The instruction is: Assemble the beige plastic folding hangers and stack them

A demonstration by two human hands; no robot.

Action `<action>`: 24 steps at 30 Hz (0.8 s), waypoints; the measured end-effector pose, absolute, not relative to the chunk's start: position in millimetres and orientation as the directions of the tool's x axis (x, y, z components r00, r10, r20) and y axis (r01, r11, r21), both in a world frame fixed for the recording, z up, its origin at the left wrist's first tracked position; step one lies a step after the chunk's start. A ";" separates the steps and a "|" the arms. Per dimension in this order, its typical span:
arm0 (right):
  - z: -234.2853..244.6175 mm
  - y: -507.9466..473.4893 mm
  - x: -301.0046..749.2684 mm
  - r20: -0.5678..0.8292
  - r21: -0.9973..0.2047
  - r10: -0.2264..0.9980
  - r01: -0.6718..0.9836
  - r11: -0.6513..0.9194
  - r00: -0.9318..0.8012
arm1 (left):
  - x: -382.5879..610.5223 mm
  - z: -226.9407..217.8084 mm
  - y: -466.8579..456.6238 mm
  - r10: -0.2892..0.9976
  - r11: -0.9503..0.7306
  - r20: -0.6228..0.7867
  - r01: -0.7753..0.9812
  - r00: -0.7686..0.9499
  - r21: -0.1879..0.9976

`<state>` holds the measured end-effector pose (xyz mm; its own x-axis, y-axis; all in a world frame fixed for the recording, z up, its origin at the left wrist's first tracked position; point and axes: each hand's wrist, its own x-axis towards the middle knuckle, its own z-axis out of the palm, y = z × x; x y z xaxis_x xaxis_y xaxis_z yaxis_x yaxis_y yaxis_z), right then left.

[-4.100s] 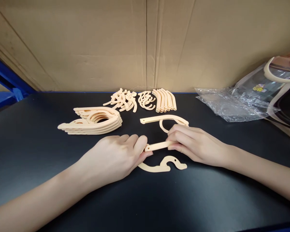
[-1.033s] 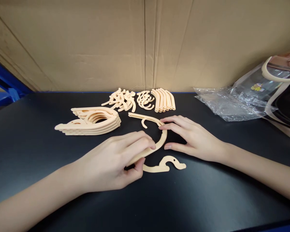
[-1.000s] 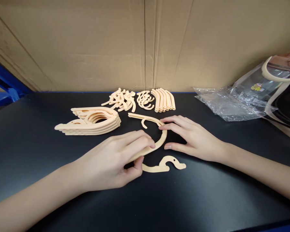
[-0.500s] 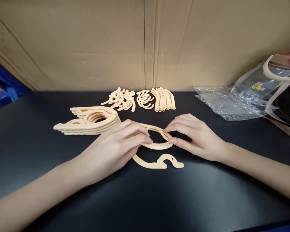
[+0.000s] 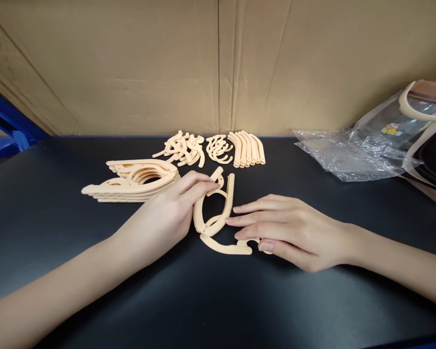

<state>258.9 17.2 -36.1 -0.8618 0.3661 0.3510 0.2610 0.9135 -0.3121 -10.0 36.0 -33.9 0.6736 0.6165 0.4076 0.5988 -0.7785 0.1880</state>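
Note:
My left hand (image 5: 169,211) grips a beige plastic folding hanger (image 5: 199,215) by its left side, with the thumb hidden. The hanger's two arms are folded toward each other, their ends pointing away from me. My right hand (image 5: 294,232) is open, its fingers stretched toward the hanger's right arm; whether a fingertip touches it I cannot tell. Under the right thumb and fingers lies part of a flat beige hook piece (image 5: 227,248), just in front of the hanger. Left of the hanger sits a stack of folded beige hangers (image 5: 156,189), partly behind my left hand.
At the back of the black table (image 5: 218,305) lie a heap of hook pieces (image 5: 183,148), several small curved pieces (image 5: 220,149) and a row of curved arms (image 5: 247,149). Clear plastic bags (image 5: 352,155) lie at the right. A cardboard wall (image 5: 160,68) stands behind.
The hanger has turned so its arm ends point away from me. My right hand has let go of it and moved nearer to me, over the hook piece, fingers stretching out.

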 end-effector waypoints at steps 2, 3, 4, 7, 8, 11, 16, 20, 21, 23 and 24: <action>-35.1 15.6 257.3 0.316 -0.307 0.362 0.266 0.914 -0.877 | -9.8 -33.8 34.4 0.620 -0.782 0.421 0.561 0.662 0.271; -34.4 14.7 256.3 0.303 -0.305 0.358 0.266 0.915 -0.883 | -9.4 -33.4 33.5 0.625 -0.780 0.432 0.539 0.650 0.318; -33.7 13.7 255.3 0.292 -0.303 0.353 0.264 0.916 -0.889 | -8.7 -32.9 32.8 0.641 -0.767 0.433 0.529 0.634 0.362; -31.6 10.9 252.5 0.252 -0.300 0.328 0.249 0.921 -0.910 | -5.3 -31.6 31.2 0.704 -0.710 0.420 0.561 0.573 0.426; -31.1 10.1 251.9 0.238 -0.301 0.320 0.244 0.922 -0.917 | -4.0 -31.7 31.1 0.715 -0.699 0.422 0.575 0.557 0.425; -29.9 7.9 251.5 0.210 -0.320 0.318 0.242 0.916 -0.925 | -2.1 -33.4 31.4 0.702 -0.710 0.460 0.586 0.544 0.391; -30.3 5.6 252.1 0.219 -0.331 0.342 0.260 0.907 -0.914 | -3.3 -34.4 30.3 0.677 -0.728 0.460 0.615 0.574 0.304; -34.8 7.2 251.3 0.296 -0.236 0.388 0.327 0.915 -0.873 | -4.0 -33.3 27.7 0.647 -0.752 0.446 0.614 0.618 0.241; -36.2 8.2 251.1 0.318 -0.213 0.393 0.339 0.916 -0.863 | -4.2 -33.1 27.1 0.641 -0.756 0.443 0.614 0.627 0.225; -38.5 10.1 250.9 0.344 -0.178 0.400 0.360 0.916 -0.849 | -5.1 -32.7 26.1 0.634 -0.760 0.432 0.622 0.642 0.191; -39.3 10.9 250.9 0.356 -0.165 0.402 0.366 0.916 -0.844 | -5.5 -32.4 25.8 0.630 -0.760 0.427 0.627 0.649 0.170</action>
<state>250.9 10.9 -39.3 -0.8436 0.4017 0.3564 0.3664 0.9157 -0.1650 -5.5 25.8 -32.4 0.6486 0.6302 0.4267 0.6268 -0.7604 0.1703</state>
